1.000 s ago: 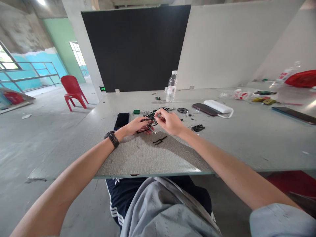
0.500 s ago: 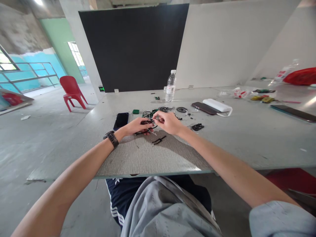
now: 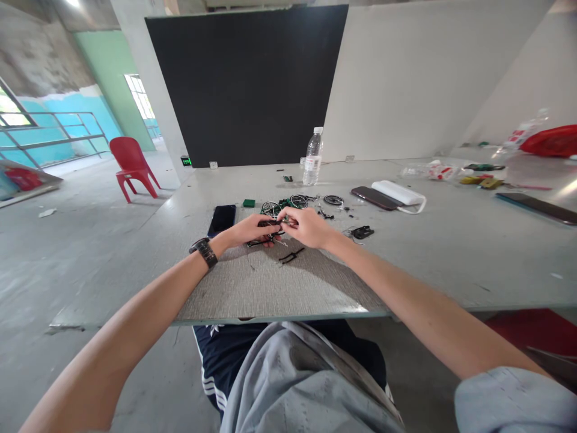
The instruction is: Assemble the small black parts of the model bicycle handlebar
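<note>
Both hands meet over the middle of the desk [image 3: 451, 252], a little back from its near edge. The left hand [image 3: 250, 230], with a dark watch [image 3: 204, 252] on the wrist, has its fingers closed around a small model bicycle [image 3: 267, 232] made of thin black parts; the model sits low, at or just above the desk top. The right hand [image 3: 306, 226] comes in from the other side, its fingertips pinched on the upper end of the same model, though the part they grip is too small to make out. Just behind the hands, two loose small wheels [image 3: 271, 208] lie on the desk, and another wheel [image 3: 333, 200] lies farther right. A short black piece [image 3: 291, 257] rests just in front of the hands, toward the near edge. A dark phone [image 3: 222, 219] lies left of the left hand. A water bottle [image 3: 312, 157] stands upright near the far edge.
</note>
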The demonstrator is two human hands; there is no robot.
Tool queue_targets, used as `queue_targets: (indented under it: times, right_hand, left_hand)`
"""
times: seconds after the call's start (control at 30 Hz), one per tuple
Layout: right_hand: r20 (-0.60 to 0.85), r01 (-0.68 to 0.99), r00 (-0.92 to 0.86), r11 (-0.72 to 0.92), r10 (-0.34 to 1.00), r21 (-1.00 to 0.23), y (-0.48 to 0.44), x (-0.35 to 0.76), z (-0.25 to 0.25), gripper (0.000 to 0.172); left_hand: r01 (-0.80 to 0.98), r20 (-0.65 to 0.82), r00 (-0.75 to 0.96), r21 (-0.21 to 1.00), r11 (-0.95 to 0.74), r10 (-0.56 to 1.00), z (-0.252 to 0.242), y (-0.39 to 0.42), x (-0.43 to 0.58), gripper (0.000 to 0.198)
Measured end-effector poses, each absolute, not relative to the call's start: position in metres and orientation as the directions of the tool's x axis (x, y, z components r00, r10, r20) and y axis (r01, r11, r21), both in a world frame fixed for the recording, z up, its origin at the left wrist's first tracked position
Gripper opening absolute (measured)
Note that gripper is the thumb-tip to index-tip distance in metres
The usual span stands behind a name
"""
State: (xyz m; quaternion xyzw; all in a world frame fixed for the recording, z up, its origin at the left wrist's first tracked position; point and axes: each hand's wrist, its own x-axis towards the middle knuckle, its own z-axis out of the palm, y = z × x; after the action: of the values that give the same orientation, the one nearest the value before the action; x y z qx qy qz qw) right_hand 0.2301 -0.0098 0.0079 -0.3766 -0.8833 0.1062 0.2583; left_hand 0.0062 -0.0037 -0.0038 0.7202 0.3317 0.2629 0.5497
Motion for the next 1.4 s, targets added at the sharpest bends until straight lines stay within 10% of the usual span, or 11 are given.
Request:
queue_targets:
  times: [1.4]
  right_hand:
    - [0.253,0.635,-0.599,0.643,0.760,-0.429,-0.0159,0.2261,0.0124,0.027]
  left_hand:
    - [0.262,0.035,0.613,0.933,-0.245,0.789,-0.0029,-0.0068,0.0097,0.024]
